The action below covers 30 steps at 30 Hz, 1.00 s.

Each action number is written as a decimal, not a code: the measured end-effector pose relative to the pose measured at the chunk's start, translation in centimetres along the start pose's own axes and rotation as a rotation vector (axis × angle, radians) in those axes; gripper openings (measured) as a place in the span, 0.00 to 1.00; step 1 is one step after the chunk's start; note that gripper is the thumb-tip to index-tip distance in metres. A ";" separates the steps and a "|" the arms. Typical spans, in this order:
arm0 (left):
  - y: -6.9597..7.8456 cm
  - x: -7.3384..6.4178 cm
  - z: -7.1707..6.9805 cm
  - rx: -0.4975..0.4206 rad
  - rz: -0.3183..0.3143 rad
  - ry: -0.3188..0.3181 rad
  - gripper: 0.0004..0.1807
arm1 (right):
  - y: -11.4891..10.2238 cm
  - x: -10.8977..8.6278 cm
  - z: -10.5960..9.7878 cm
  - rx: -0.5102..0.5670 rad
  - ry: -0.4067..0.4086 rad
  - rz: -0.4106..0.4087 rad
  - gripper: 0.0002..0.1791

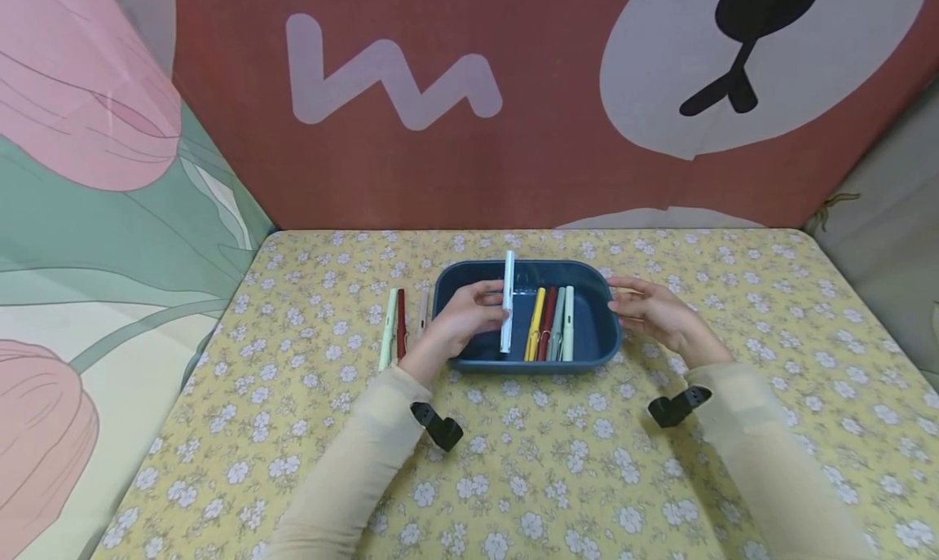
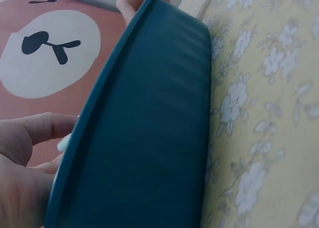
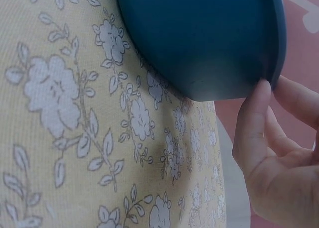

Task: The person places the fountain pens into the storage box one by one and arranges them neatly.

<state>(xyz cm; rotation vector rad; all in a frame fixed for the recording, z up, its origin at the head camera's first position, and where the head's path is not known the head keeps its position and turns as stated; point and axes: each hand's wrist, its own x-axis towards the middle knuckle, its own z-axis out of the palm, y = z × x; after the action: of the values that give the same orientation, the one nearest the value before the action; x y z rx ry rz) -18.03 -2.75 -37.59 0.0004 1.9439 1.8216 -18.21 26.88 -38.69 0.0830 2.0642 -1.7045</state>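
Note:
A dark blue plastic tray (image 1: 535, 367) sits on the table. Over its left half my left hand (image 1: 469, 315) pinches a light blue pen (image 1: 508, 299), which points away from me. In the left wrist view, the tray wall (image 2: 139, 118) hides most of that pen. At the tray's right end, my right hand (image 1: 660, 315) holds the rim between thumb and fingers (image 3: 254, 113). Side by side inside the tray lie a yellow pen (image 1: 535, 324), a dark red pen (image 1: 546, 324), a grey-green pen (image 1: 558, 324) and a pale green pen (image 1: 568, 319).
Left of the tray, a light green pen (image 1: 389, 328), another dark red pen (image 1: 401, 324) and a pale mauve pen (image 1: 423, 307) lie on the floral tablecloth (image 1: 513, 478). Behind the table hangs a reddish-brown printed cloth (image 1: 440, 177).

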 end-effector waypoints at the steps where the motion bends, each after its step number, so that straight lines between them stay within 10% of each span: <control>1: 0.0 0.1 0.2 -0.002 -0.009 -0.001 0.31 | 0.0 0.0 0.0 0.001 0.000 0.000 0.31; 30: -1.2 1.7 1.9 0.140 -0.181 -0.003 0.30 | 0.0 0.0 -0.2 0.049 -0.018 -0.013 0.22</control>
<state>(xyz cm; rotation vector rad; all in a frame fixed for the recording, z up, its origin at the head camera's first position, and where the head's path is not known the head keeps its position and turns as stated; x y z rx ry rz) -18.50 -0.61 -39.27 -0.1237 1.9953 1.5671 -18.26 27.07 -38.66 0.0696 2.0148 -1.7583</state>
